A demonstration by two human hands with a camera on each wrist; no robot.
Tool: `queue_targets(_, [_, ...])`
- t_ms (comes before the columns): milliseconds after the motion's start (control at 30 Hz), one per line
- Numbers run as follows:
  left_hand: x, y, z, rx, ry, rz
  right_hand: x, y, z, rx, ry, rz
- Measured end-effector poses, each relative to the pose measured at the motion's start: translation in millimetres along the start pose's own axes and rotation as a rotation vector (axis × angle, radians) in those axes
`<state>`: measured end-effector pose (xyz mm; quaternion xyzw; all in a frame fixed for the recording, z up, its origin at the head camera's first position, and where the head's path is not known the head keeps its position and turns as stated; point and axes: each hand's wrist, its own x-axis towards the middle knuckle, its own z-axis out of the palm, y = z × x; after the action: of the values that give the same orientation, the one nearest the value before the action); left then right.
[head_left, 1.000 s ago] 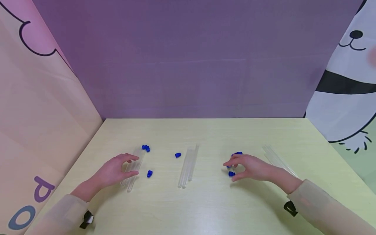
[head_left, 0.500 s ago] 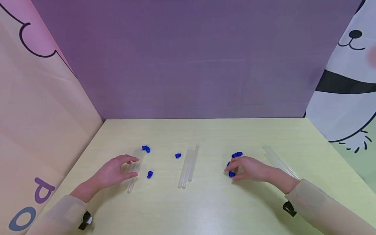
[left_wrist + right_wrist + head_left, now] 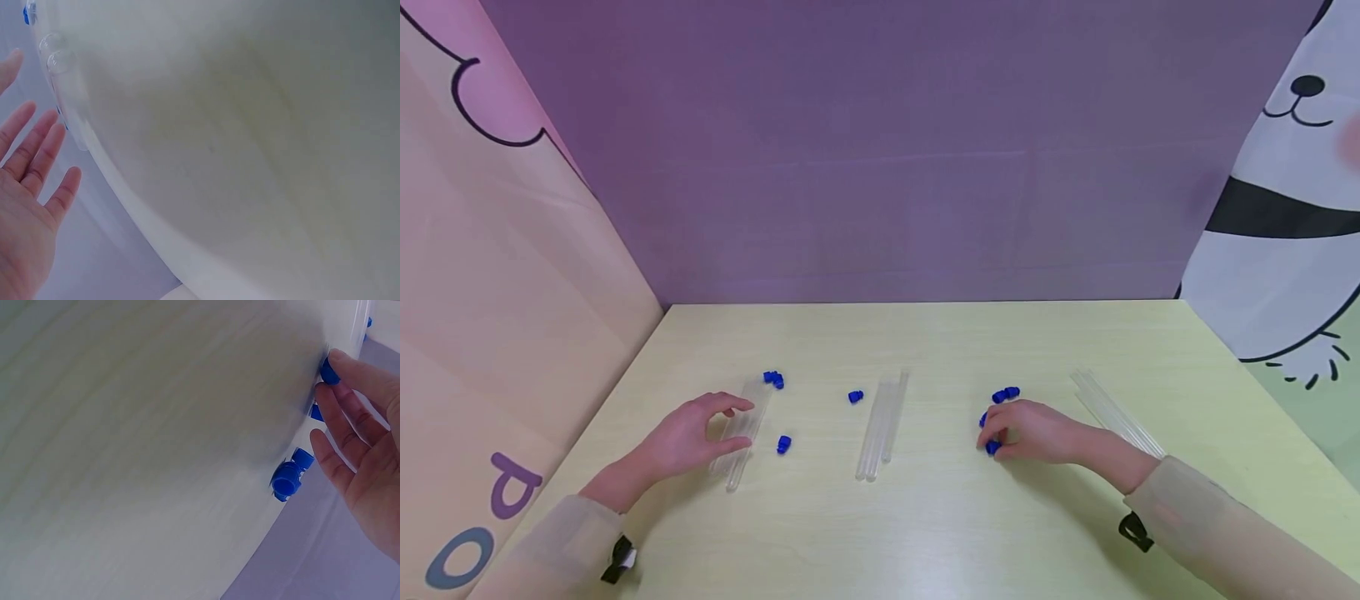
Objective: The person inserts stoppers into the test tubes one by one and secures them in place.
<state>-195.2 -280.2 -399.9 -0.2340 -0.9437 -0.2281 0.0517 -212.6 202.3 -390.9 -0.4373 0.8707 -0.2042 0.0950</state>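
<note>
My right hand [image 3: 1033, 431] is low over the table, its thumb and fingertips closed about a small blue cap [image 3: 992, 448]. The right wrist view has this blue cap [image 3: 330, 372] between the thumb and the fingers. Other blue caps [image 3: 1006, 394] lie just beyond that hand, and one more is partly hidden by its fingers. On the left, my left hand [image 3: 688, 433] hovers with thumb and fingers apart, holding nothing, over clear test tubes [image 3: 747, 425] lying on the table. The left wrist view shows the rounded tube ends [image 3: 61, 62] beyond its spread fingers.
Another group of clear test tubes [image 3: 880, 429] lies mid-table, with a blue cap [image 3: 855, 397] to its left. More tubes [image 3: 1112, 408] lie at the right, partly behind the right forearm. Blue caps [image 3: 784, 444] also lie near the left tubes. A purple backdrop [image 3: 880, 167] stands behind the table [image 3: 880, 533].
My right hand has lowered slightly and its thumb and fingers have closed in on the blue cap. My left hand has stayed nearly still.
</note>
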Motion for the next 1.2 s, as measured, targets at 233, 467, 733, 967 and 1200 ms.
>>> queue_targets(233, [3.5, 0.5, -1.0, -0.002, -0.005, 0.027, -3, 1, -0.5, -0.001, 0.008, 0.011])
queue_targets(467, [5.6, 1.2, -1.3, 0.001, -0.019, 0.026, -10, -4, -5.0, 0.005, 0.060, 0.021])
queue_targets(733, [9.8, 2.4, -0.6, 0.005, -0.040, 0.040, -21, -3, -8.4, 0.052, 0.085, 0.048])
queue_targets(967, [13.4, 3.3, 2.5, -0.006, -0.074, 0.023, -28, -1, -10.0, 0.086, 0.104, 0.052])
queue_targets(1200, [18.2, 4.8, 6.1, 0.027, -0.112, -0.033, -34, -1, -12.6, 0.086, 0.125, 0.059])
